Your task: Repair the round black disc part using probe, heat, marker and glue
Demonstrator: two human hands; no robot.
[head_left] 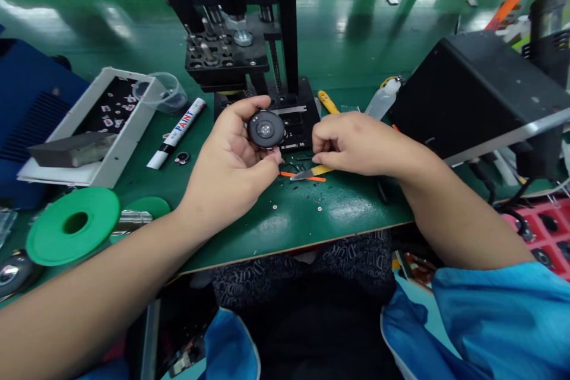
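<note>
In my left hand (236,160) is a round black watch case (266,129), gripped at its rim between curled fingers and thumb, with its shiny central sensor facing me. My right hand (345,142) is closed in a pinch just to the right; whatever its fingertips hold, if anything, is hidden. Below that hand, a craft knife (307,174) with a yellow handle crosses an orange stick (289,174) at table level; the handle's far end disappears behind the hand. Behind both hands stands a black press (240,59) with a flat base (307,104).
At left are a white paint marker (178,130), a small round part (182,158), a white box (122,160) of small pieces and a green spool (73,225). A dropper bottle (383,99) and a large black device (481,89) stand right. Dark scraps litter the green table (249,234).
</note>
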